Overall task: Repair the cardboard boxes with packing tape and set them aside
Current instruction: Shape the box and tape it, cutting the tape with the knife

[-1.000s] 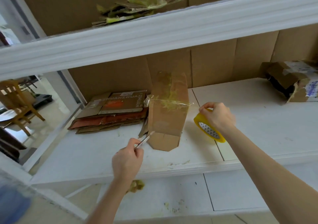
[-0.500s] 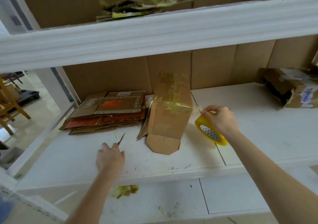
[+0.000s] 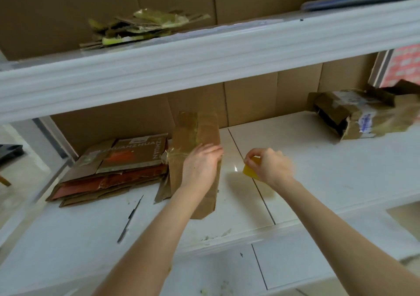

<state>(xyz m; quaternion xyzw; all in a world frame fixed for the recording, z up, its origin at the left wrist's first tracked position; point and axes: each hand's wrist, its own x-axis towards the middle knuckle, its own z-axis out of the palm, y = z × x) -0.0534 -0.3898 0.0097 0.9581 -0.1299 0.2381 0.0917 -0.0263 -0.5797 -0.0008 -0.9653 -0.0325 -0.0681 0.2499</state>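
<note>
**Cutter down, left hand flat on box**

Against the view a second back, the cutter (image 3: 130,218) is no longer held. It is seen lying free on the near left of the shelf (image 3: 318,170), well apart from both hands. The left hand (image 3: 200,162), which pinched it then, is now laid on the box (image 3: 197,134). Its fingers are straight and together, flat over the tape band across the box's middle.

The right hand (image 3: 270,168) is little changed. It is curled round the yellow tape roll (image 3: 251,172), which is mostly hidden by the fingers.

Judgement: the cutting step is taken as finished, and the band is being pressed down. Setting the box aside is judged close. Whether the strip is fully severed from the roll cannot be told; only a glint is noted between them.

Position: the box is found mid-shelf, just right of the flat stack (image 3: 113,166) and directly under the left palm. The roll is held just right of the box's right edge, apart from it. A torn box (image 3: 363,116) is noted far right, untouched.
</note>
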